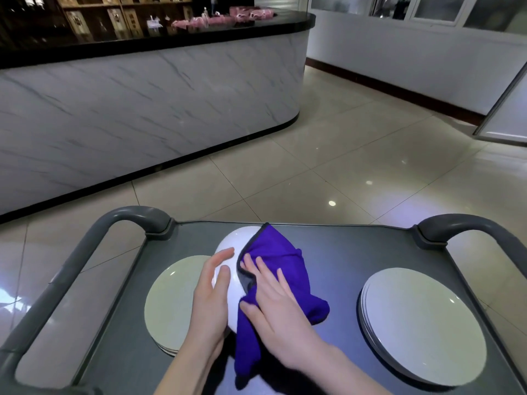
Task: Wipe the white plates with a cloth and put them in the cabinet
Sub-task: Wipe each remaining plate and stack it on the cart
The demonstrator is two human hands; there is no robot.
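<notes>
One white plate [230, 244] is held up on its edge, just above the middle of the gray tabletop [342, 246]. The left hand [209, 297] has its grip on the plate's left rim, with the thumb on the front. One purple cloth [281, 253] lies over the right half of this plate and hangs down below it. The right hand [273, 303] lies flat on the cloth with straight fingers and presses it on the plate. It does not grip anything.

Two stacks of round plates lie flat on the tabletop. The left stack [165, 297] is just left of the held plate and partly hidden behind the left hand. The right stack [422, 323] is well to the right of it. How many plates are in each stack cannot be told.

The tabletop belongs to a cart with two bent gray handles, the left handle [85, 252] and the right handle [470, 223], one on each side of the held plate.

Beyond the plate, the floor [313, 166] has big shiny pale tiles. Far behind stands one long bar [142, 109] with a round end, a gray stone-look front and a black top. Pink things [228, 17] lie on it.
</notes>
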